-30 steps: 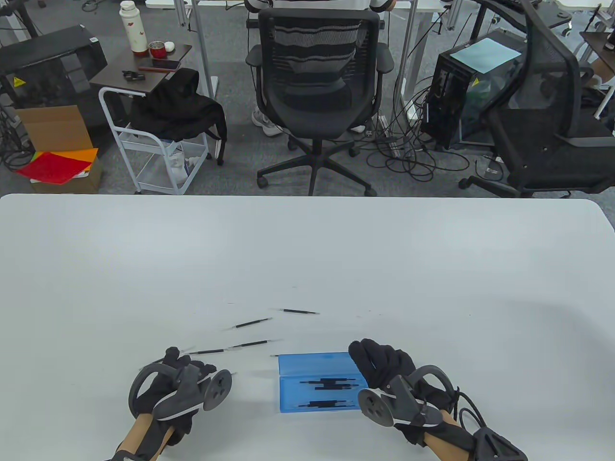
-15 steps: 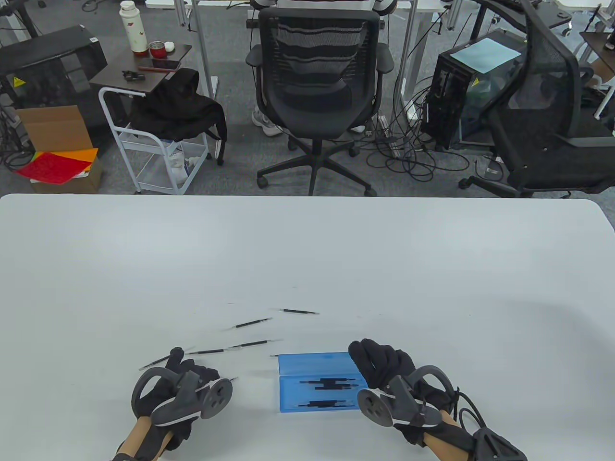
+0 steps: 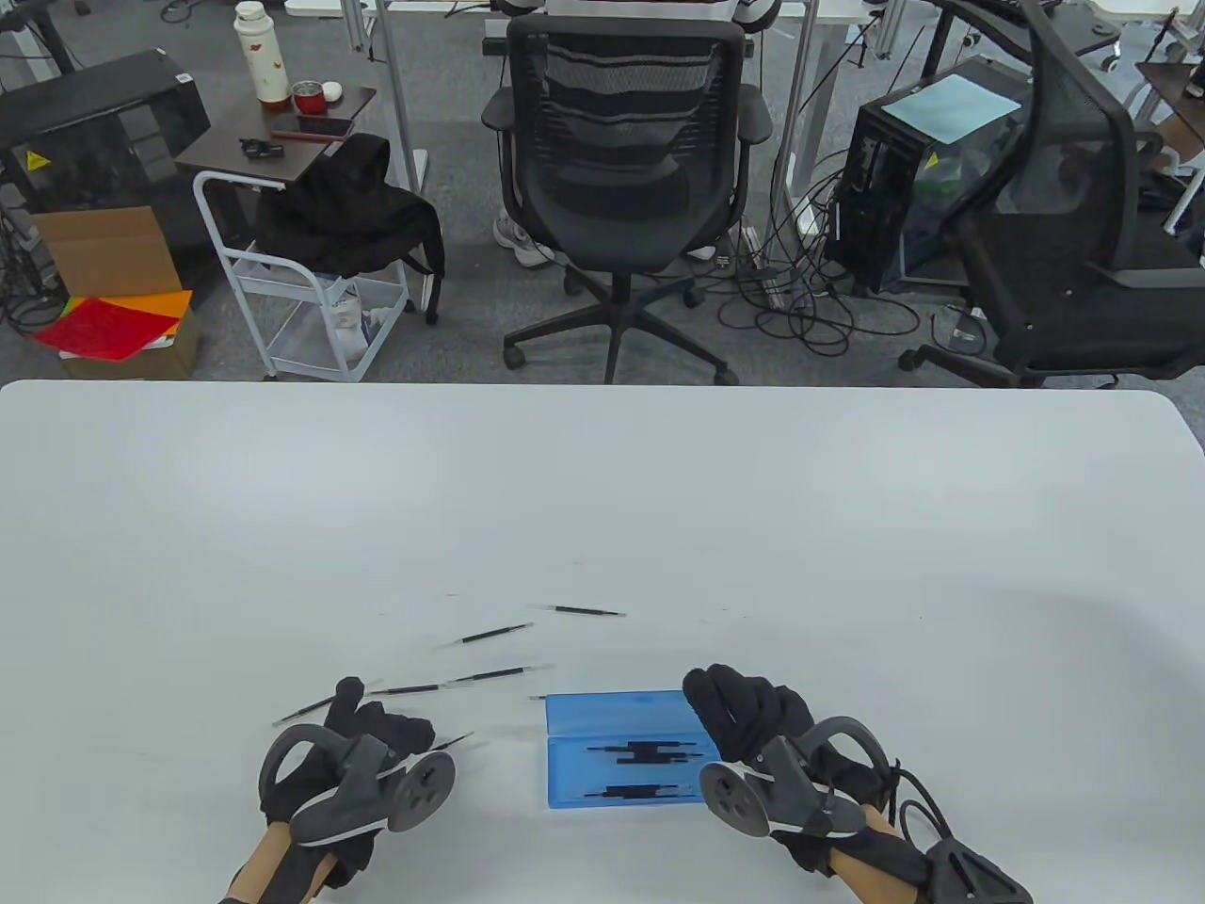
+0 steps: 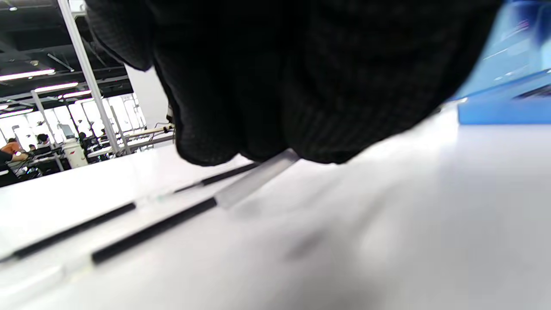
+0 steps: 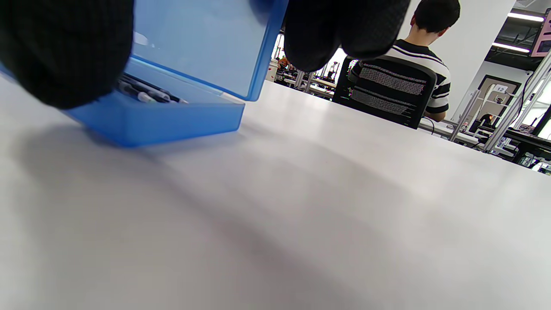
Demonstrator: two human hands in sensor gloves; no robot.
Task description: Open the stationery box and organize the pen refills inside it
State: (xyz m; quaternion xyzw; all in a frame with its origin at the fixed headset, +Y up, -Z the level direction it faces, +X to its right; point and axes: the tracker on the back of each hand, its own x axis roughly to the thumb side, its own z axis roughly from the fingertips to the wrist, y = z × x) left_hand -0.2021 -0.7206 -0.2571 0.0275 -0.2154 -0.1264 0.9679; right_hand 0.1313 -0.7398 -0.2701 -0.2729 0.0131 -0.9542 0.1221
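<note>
left hand [image 3: 362, 744] seems to pinch a pen refill [image 3: 450, 743]; right hand [image 3: 748, 720] grips the stationery box [image 3: 612, 716] lid at 3 o'clock.

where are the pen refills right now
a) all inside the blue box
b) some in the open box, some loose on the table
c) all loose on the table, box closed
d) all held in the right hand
b: the open blue stationery box already holds dark refills, while others, such as one loose refill, lie on the white table to its left.

The far half of the white tabletop [image 3: 602, 471] is free; thin black pen refills [image 3: 490, 636] and the open blue plastic box [image 3: 617, 716] lie near its front edge.
</note>
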